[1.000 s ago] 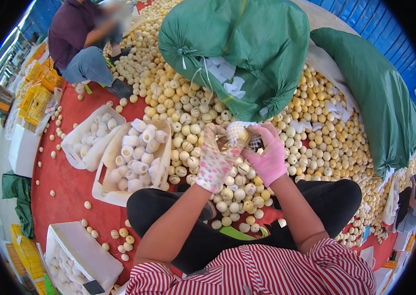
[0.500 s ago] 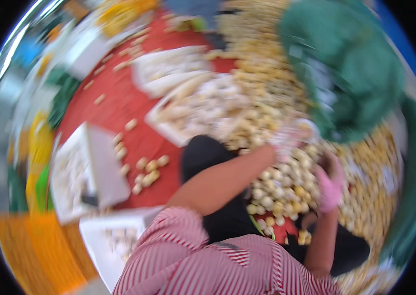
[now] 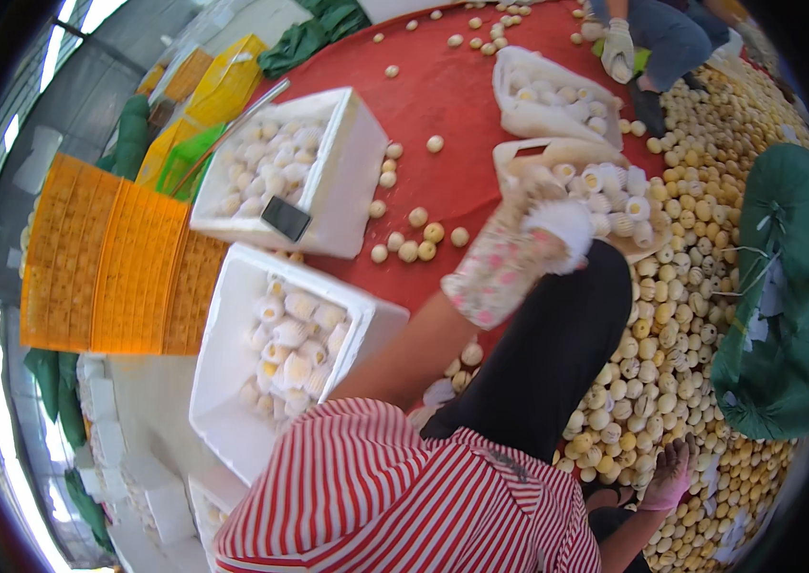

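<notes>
My left hand (image 3: 510, 253), in a floral glove, is closed on a pale round fruit in white foam netting (image 3: 559, 231), beside a white tray (image 3: 510, 158) of netted fruit at upper center. At lower right my right hand (image 3: 669, 475), in a pink glove, is on a wide pile of loose cream-yellow fruit (image 3: 638, 401), its fingers apart. Left of my forearm stands a white foam box (image 3: 213, 382) with netted fruit inside. Another such box (image 3: 347, 205), a dark phone (image 3: 285, 218) on its rim, stands behind it.
A red mat (image 3: 404, 105) bears scattered fruit. Stacked orange crates (image 3: 113, 258), yellow crates (image 3: 223, 81) and a green basket (image 3: 185, 158) line the left. A co-worker's gloved hand (image 3: 617, 48) and legs show at the upper right, near a second tray (image 3: 519, 119). A green sack (image 3: 772, 353) lies right.
My view has swung left toward the boxes. My hands have parted: my left moved with the netted fruit toward the tray, my right dropped from that fruit down onto the loose pile.
</notes>
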{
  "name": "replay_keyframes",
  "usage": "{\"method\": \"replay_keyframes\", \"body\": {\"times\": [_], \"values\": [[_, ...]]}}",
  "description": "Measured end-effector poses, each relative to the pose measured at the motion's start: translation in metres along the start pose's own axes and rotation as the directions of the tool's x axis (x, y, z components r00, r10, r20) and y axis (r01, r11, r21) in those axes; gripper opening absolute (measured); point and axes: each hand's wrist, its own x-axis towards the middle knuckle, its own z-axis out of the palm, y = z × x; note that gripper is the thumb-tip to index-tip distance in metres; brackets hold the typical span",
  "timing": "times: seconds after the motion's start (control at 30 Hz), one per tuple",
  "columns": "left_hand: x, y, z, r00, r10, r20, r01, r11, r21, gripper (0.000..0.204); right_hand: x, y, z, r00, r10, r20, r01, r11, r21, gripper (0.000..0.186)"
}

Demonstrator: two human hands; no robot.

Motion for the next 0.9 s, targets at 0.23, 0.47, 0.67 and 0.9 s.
{"method": "replay_keyframes", "body": {"times": [0.23,0.47,0.67,0.9], "values": [[-0.121,0.046,-0.113,0.763,-0.049,-0.645,0.175,0.976,0.133,0.044,0.012,0.019,-0.017,0.969,0.006,0.246,-0.001,1.000,-0.020,0.047],[-0.279,0.153,-0.434,0.548,0.328,-0.769,-0.101,0.939,0.329,0.050,0.003,0.028,-0.001,0.932,-0.157,0.326,0.226,0.957,-0.184,0.041],[-0.141,0.091,-0.260,0.555,0.470,-0.687,0.137,0.762,0.632,0.055,0.011,0.012,0.003,0.988,-0.004,0.156,-0.003,0.999,0.046,0.035],[-0.004,-0.003,-0.060,0.951,0.230,-0.207,-0.010,0.692,0.722,0.040,-0.007,0.026,0.017,0.994,0.092,0.051,-0.074,0.956,-0.284,0.044]]}}
